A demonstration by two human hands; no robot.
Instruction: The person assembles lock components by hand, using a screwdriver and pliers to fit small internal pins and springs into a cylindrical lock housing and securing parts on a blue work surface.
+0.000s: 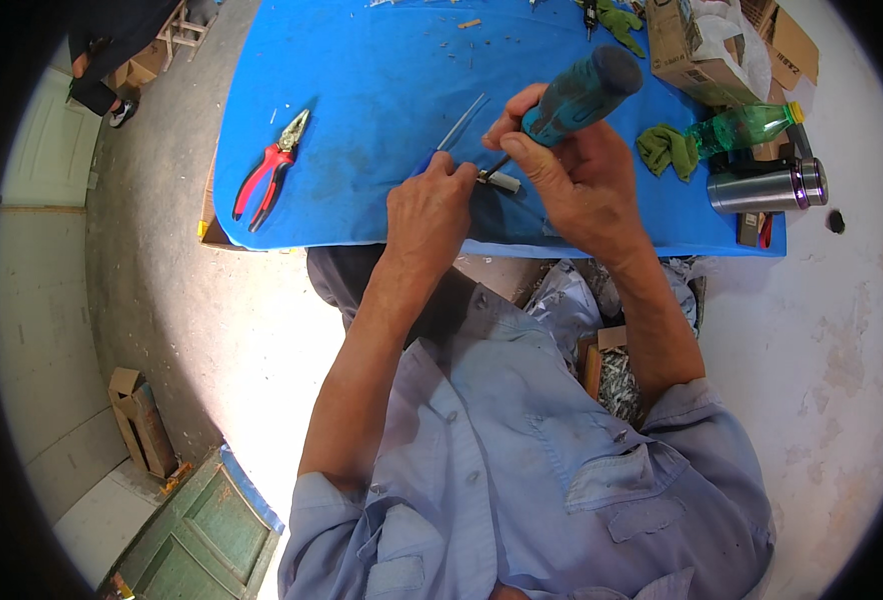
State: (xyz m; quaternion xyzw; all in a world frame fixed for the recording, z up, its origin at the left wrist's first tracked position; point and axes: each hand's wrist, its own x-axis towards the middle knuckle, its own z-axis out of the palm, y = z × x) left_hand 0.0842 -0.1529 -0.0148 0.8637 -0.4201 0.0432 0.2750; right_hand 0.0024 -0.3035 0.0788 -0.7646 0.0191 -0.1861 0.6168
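My right hand (pixel 597 180) is closed round a screwdriver with a thick teal handle and dark end (pixel 582 95). Its shaft slants down to a small white piece (pixel 505 182) at the blue-covered table (pixel 362 130). Fingers bent, my left hand (pixel 430 205) pinches the near end of that piece, with a bit of metal showing at the shaft's tip; its exact kind is hidden by the fingers. Just beyond my left knuckles lies a thin metal rod with a blue handle (pixel 459 122), partly covered by the hand. Red-and-black pliers (pixel 270 172) rest to the left, jaws pointing away.
On the right stand a green plastic bottle (pixel 747 128), a steel flask (pixel 762 187) and a green glove (pixel 668 150). An open cardboard box (pixel 684 50) fills the far right corner. Scraps lie in a box (pixel 619 385) below the table edge. Another person's leg (pixel 97 95) shows far left.
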